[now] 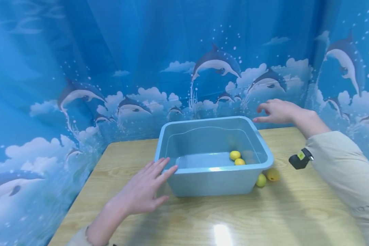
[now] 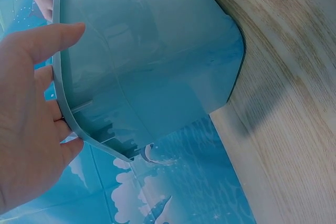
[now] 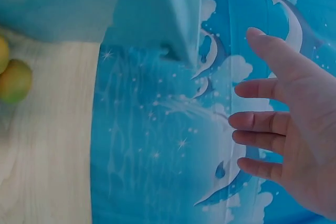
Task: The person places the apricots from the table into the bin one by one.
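A light blue plastic bin point(image 1: 212, 182) stands upright on the wooden table. Inside it, toward the right end, lie two yellow lemon-like fruits point(image 1: 235, 155). My left hand point(image 1: 141, 191) is at the bin's front left corner, fingers extended and fingertips right at the rim. The left wrist view has its thumb in front of the bin wall point(image 2: 152, 61) and the other fingers partly hidden behind the rim. My right hand point(image 1: 279, 111) hovers by the back right corner, fingers loosely bent with nothing in them; a gap separates it from the bin in the right wrist view.
Outside the bin's right wall, a yellow-green fruit point(image 1: 261, 180) and an orange-yellow one point(image 1: 273, 174) lie on the table point(image 1: 313, 205). A blue curtain point(image 1: 147, 51) printed with dolphins hangs close behind the table's back edge and along the sides. A black device point(image 1: 300, 159) is strapped at my right wrist.
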The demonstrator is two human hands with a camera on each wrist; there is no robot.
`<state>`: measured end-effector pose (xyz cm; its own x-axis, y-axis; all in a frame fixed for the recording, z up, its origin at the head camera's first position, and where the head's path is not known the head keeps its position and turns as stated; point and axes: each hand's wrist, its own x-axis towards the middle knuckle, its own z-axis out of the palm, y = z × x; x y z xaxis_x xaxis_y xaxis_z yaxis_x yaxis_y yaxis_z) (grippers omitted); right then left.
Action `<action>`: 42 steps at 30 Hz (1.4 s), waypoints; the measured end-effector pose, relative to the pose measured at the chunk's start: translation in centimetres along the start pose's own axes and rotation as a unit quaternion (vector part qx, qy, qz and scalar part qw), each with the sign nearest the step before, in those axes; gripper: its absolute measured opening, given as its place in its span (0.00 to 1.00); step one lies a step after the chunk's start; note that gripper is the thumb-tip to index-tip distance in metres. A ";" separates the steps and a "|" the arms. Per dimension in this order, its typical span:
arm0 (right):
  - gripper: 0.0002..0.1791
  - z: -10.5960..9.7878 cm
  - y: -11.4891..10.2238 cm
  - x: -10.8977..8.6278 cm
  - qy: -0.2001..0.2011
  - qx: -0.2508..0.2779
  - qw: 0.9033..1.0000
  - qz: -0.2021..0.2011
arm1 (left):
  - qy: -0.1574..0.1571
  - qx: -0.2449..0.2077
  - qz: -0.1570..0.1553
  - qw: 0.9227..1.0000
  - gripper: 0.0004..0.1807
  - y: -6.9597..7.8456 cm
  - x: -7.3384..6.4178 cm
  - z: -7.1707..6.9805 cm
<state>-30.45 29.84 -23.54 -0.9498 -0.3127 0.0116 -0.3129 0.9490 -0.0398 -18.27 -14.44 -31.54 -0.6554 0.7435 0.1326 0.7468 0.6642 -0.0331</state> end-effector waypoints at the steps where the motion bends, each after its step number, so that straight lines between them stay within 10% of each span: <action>1: 0.37 0.2 0.3 -0.3 0.007 -0.002 1.000 -0.005 | 0.000 0.000 0.000 1.000 0.46 0.0 0.0 0.0; 15: 0.26 5.6 1.5 -4.8 0.116 -0.057 0.989 -0.068 | 0.006 -0.001 0.002 1.000 0.47 -0.1 0.0 0.2; 33: 0.30 14.0 2.8 -7.9 0.167 -0.051 0.972 -0.156 | 0.014 0.005 0.003 1.000 0.47 -0.2 -0.1 0.5; 42: 0.32 16.3 3.0 -8.7 0.124 -0.069 0.978 -0.152 | 0.016 0.001 0.005 1.000 0.47 -0.2 -0.1 0.4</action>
<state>-23.12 34.72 -40.01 -0.7786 -0.5777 0.2450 -0.5616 0.8157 0.1384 -18.37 -14.60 -31.99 -0.6435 0.7476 0.1642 0.7534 0.6565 -0.0366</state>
